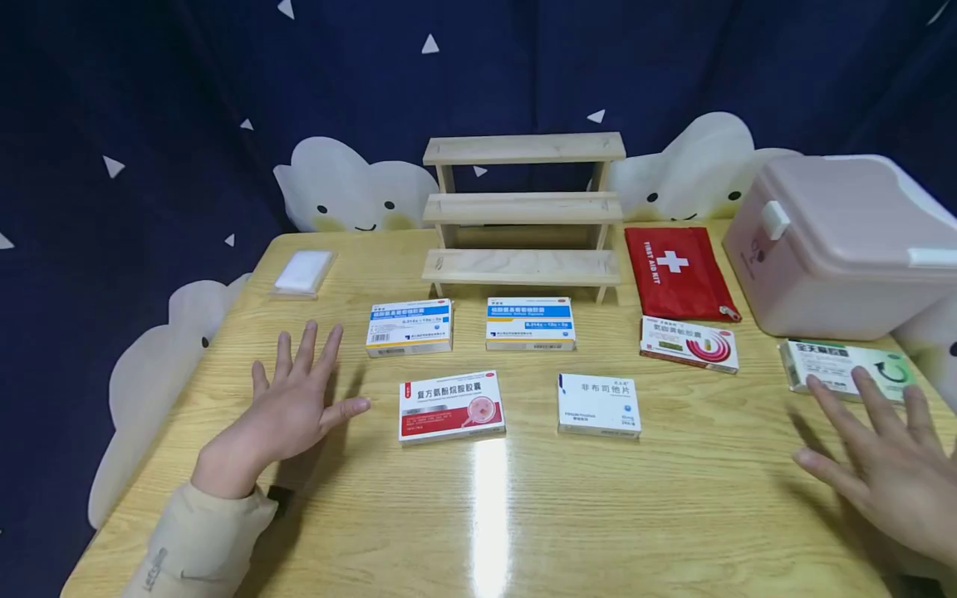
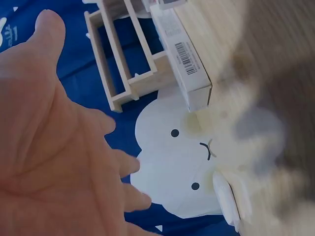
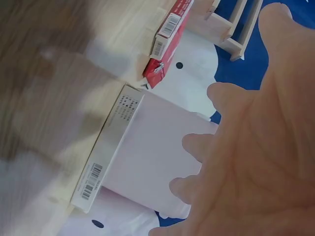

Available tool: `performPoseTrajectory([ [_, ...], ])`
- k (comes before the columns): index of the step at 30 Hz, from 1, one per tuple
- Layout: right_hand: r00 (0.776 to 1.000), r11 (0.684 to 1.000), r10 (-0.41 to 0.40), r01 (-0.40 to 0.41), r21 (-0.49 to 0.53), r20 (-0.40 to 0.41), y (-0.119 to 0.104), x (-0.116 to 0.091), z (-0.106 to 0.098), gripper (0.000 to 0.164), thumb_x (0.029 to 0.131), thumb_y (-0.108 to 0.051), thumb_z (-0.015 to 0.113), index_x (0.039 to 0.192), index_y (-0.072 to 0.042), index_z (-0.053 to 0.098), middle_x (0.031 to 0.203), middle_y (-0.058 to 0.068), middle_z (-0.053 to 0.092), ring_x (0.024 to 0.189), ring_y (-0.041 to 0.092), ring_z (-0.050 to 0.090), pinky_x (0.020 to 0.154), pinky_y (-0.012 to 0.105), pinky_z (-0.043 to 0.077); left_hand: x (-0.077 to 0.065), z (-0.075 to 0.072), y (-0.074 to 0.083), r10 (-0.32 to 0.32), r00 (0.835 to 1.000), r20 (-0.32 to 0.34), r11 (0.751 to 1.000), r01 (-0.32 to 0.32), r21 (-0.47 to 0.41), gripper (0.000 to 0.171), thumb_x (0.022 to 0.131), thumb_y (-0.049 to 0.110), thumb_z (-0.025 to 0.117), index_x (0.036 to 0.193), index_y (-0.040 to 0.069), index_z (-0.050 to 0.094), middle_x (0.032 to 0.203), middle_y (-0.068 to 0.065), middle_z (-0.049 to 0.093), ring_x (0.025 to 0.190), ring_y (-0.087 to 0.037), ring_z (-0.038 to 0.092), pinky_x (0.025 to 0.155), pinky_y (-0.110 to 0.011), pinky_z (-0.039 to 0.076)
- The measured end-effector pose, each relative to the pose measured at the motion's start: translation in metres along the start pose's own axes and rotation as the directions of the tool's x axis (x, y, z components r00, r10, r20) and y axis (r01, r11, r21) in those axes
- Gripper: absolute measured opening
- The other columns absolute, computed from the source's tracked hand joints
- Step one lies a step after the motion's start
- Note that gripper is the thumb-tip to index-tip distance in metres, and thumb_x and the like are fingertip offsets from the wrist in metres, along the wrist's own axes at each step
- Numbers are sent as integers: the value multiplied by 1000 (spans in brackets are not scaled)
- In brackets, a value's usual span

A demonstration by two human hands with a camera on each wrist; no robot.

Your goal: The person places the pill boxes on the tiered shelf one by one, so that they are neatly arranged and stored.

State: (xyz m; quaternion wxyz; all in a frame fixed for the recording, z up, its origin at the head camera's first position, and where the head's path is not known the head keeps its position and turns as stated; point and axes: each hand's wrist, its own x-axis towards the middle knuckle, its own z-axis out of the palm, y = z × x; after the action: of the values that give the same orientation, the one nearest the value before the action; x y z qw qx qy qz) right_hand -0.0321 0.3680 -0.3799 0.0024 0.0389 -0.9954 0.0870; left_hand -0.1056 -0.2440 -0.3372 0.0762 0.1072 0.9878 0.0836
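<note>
My left hand (image 1: 287, 407) hovers over the table's left side with its fingers spread and nothing in it. Nearest to it are a red-and-white medicine box (image 1: 452, 406) and a blue-and-white medicine box (image 1: 409, 326). On the right, my right hand (image 1: 890, 465) is also spread and holds nothing. Its fingertips overlap the near edge of a green-and-white medicine box (image 1: 822, 365) in the head view; the right wrist view shows that box (image 3: 108, 147) apart from the fingers. A second blue-and-white box (image 1: 529, 322), a white box (image 1: 598, 404) and a white box with pink rings (image 1: 688, 343) lie between the hands.
A three-tier wooden rack (image 1: 522, 208) stands at the back middle. To its right are a red first aid pouch (image 1: 680, 274) and a pale pink lidded case (image 1: 822, 249). A white packet (image 1: 303, 272) lies at the back left. Dark blue curtain (image 1: 486, 75) hangs behind the table.
</note>
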Motion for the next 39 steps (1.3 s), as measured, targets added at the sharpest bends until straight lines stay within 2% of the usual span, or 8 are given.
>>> performPoseTrajectory([
  [3,1000,1000,-16,16,-15,-4,-5,1,-2,85,86,-51,57,148,-29,3,148,10,-23,122,35,-36,78,60,-31,5,-5,-3,38,999,24,999,-37,-23,94,82,72,38,148,19,-4,151,-18,-6,131,-45,-14,91,-74,-2],
  [6,993,996,-88,87,-22,-78,-12,5,-6,84,83,-49,62,148,-28,12,152,10,-9,129,35,-26,90,59,-25,22,-12,-8,108,994,26,989,-105,-102,86,85,64,44,147,12,15,149,-19,17,134,-43,10,100,-65,10],
  [10,945,969,-243,246,-16,-218,-25,15,-14,74,76,-42,72,139,-20,40,144,16,29,132,42,17,103,59,9,60,-26,-14,142,990,1,954,-137,-267,64,89,50,52,133,4,46,130,-15,50,115,-30,47,92,-47,39],
  [13,918,951,-303,310,-14,-256,-41,23,-21,61,74,-37,75,126,-13,55,127,15,50,114,41,45,92,55,32,95,-36,-10,86,996,-5,924,-82,-374,46,90,40,57,121,7,59,114,-8,61,97,-23,58,80,-41,46],
  [19,895,915,-394,404,7,-212,-77,43,-27,52,75,-36,75,118,-10,62,112,13,60,100,35,56,79,52,43,162,-47,5,-42,994,104,867,88,-490,33,90,34,59,113,11,64,103,-4,64,90,-25,61,81,-41,47],
  [25,870,872,-483,488,34,-101,-107,62,-23,55,77,-40,72,123,-11,59,118,10,59,107,29,54,84,50,44,200,-47,10,-58,978,201,822,161,-546,41,89,36,60,114,3,61,104,-10,64,89,-28,62,79,-39,48],
  [31,839,838,-544,544,55,-13,-128,79,-16,65,78,-49,67,126,-6,55,125,11,55,115,29,49,89,48,43,220,-43,17,-74,954,291,814,226,-535,35,87,37,63,103,5,66,103,-9,65,87,-29,62,60,-29,43],
  [39,863,870,-494,490,60,105,-139,88,-5,80,69,-56,72,128,-7,53,126,12,51,116,28,46,90,47,42,237,-38,26,-109,939,325,864,251,-436,38,81,42,68,94,6,69,95,-11,66,66,-18,57,55,-28,37],
])
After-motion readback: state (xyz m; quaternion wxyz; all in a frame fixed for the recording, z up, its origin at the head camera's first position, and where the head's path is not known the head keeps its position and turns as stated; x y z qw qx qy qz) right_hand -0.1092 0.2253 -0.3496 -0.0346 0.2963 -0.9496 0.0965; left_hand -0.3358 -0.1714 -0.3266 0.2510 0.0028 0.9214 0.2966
